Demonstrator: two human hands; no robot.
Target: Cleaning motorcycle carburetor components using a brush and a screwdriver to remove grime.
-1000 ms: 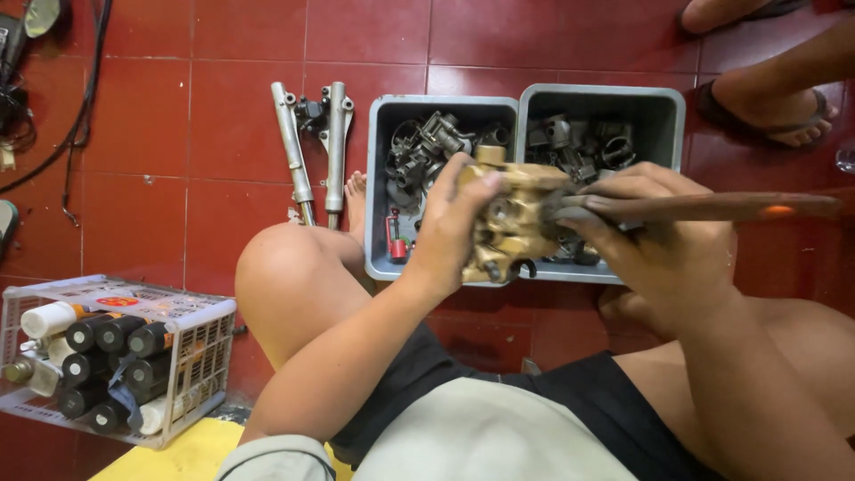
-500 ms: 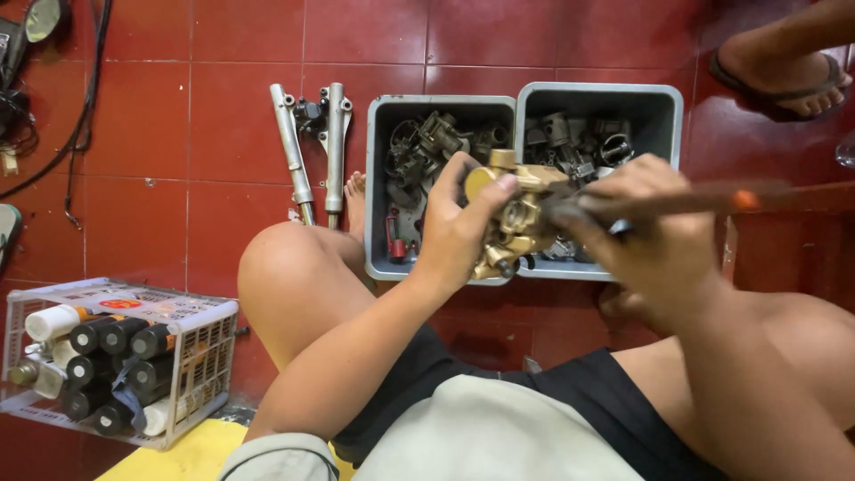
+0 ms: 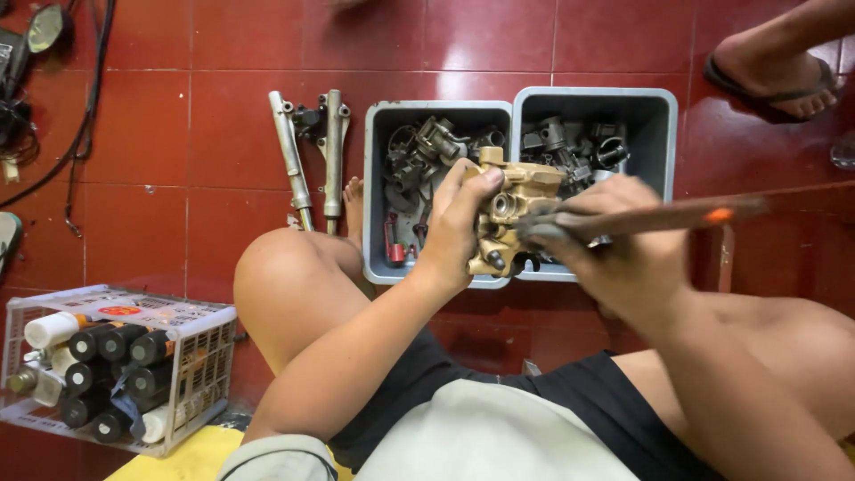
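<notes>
Now tilted brass part (image 3: 509, 209), left hand (image 3: 454, 232) regripped

Bare arms and knees, black shorts (image 3: 570, 401), pale grey-cream shirt (image 3: 481, 441), short sleeve, bare foot

Glossy red floor tiles (image 3: 134, 134), brassy metal casting (image 3: 512, 209)
</notes>
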